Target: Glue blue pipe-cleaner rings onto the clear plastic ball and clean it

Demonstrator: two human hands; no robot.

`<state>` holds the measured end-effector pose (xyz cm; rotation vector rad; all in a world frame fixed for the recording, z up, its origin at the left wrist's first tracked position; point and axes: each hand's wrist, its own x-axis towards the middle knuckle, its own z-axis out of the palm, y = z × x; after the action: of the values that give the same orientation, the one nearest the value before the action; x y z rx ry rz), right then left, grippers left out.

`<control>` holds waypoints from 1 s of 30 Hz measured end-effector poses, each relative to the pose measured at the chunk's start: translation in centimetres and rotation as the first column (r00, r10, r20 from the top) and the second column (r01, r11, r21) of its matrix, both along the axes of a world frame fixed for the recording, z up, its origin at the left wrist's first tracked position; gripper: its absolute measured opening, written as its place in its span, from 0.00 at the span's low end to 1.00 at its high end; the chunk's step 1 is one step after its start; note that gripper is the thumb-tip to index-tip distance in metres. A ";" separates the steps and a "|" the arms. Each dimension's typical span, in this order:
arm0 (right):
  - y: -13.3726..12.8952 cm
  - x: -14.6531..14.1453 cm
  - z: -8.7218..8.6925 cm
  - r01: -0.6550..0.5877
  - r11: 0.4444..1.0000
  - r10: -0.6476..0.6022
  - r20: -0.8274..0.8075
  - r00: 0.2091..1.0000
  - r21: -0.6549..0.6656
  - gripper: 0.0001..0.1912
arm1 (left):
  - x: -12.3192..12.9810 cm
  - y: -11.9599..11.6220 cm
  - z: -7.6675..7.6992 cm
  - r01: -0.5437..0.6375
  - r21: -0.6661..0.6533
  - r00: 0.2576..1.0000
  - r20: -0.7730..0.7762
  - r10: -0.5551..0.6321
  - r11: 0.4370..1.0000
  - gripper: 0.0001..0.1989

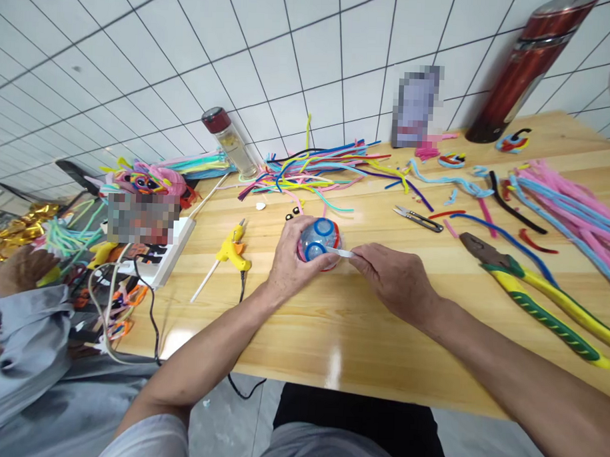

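Observation:
My left hand [290,258] is wrapped round the side of a round, clear plastic-looking thing [315,237] with two blue rings and a red edge. Its exact kind I cannot make out. From the right, my right hand [401,275] pinches a narrow whitish strip [341,252], whose other end lies against the round thing by my left thumb. Left of my hands lies a yellow glue gun [233,248] with a white glue stick [206,280] poking out of it. A pair of thread snips [419,219] rests beyond my right hand.
Pliers [528,283] with yellow-green handles lie at the right. Pipe cleaners [322,166] are heaped along the wall, pink ones [570,204] farther right. A red thermos [531,70], a glass bottle [232,142] and a power strip [171,257] stand around. A co-worker's sleeve [31,332] shows at left.

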<state>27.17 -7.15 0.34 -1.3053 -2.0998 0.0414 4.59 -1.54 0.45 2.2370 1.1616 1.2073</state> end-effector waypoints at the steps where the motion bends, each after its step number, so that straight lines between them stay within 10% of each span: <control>1: 0.0 0.0 0.0 0.000 1.000 0.000 -0.001 1.000 0.002 0.20 | 0.0 0.0 0.0 -0.001 0.004 1.000 -0.004 0.001 1.000 0.33; 30: -0.3 -0.6 -0.5 0.017 1.000 -0.018 -0.045 0.999 -0.016 0.24 | 0.1 0.0 0.0 0.018 0.050 1.000 -0.002 -0.018 0.999 0.31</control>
<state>26.61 -7.46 -0.12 -1.3197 -2.0536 0.0789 4.73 -1.56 0.45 2.2799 1.1214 1.2416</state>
